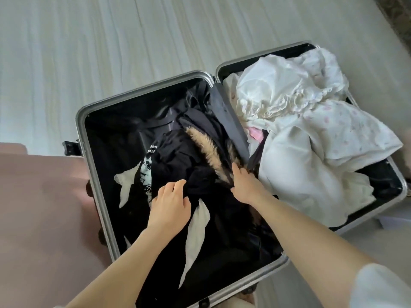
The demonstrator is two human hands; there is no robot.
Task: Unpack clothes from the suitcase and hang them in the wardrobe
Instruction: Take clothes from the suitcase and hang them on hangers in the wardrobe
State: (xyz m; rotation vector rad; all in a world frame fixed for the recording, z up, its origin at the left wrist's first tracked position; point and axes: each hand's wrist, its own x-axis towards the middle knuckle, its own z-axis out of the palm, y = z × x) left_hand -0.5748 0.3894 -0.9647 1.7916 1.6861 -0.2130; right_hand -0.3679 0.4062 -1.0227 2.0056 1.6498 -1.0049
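Note:
A silver-framed suitcase (95,187) lies open flat on the pale wooden floor. Its left half holds a heap of black clothes (178,152), among them a printed black shirt (148,170) and a dark coat with a tan fur trim (205,150). Its right half is piled with white and floral clothes (300,121). My left hand (172,202) rests on the black clothes with its fingers curled into the fabric. My right hand (244,182) grips the dark coat at the lower end of the fur trim. No wardrobe is in view.
A pink surface (40,207) lies against the suitcase's left side. The suitcase's black wheel (70,147) sticks out at its left edge. Pale floorboards (133,36) stretch beyond the suitcase, and a patterned edge (398,16) shows at the top right corner.

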